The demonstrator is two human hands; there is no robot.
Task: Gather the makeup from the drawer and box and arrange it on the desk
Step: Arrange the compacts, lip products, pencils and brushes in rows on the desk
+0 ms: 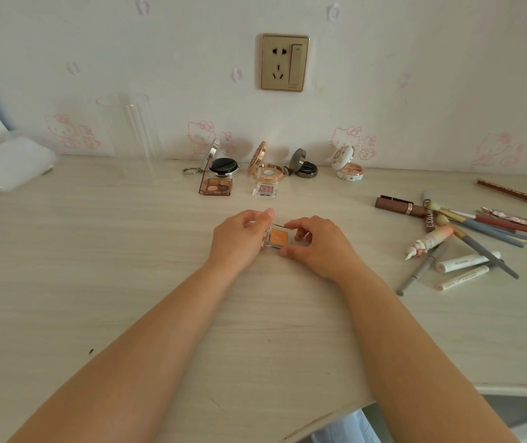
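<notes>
1. The pale wood-grain bench (128,266) runs up to a white wall with pink cat-cartoon stickers and a gold wall socket (284,63) at twelve o'clock.
2. At ten o'clock lies a blurred clear plastic box (6,164), and just right of it stands a tall clear acrylic cylinder (128,129) against the wall.
3. At three o'clock a loose heap of pencils, brushes, lipsticks and white tubes (473,238) lies unsorted on the bench.
4. Along the wall at twelve o'clock stands a row of opened compacts (275,164), lids tipped up; in front of them lie a brown eyeshadow palette (216,186) and a small clear pink eyeshadow pot (265,189).
5. At the centre, the left hand (239,241) and the right hand (318,244) both pinch a small clear square case of orange eyeshadow (277,237), held low over or on the bench. The left grip takes its left edge; the right grip pinches its right side with thumb below.
6. Judged step: arranging is under way, and this case looks to be being opened for display like the others.
7. The next move probably calls for setting it beside the pink pot in the front row, square and aligned, then sorting the heap.
</notes>
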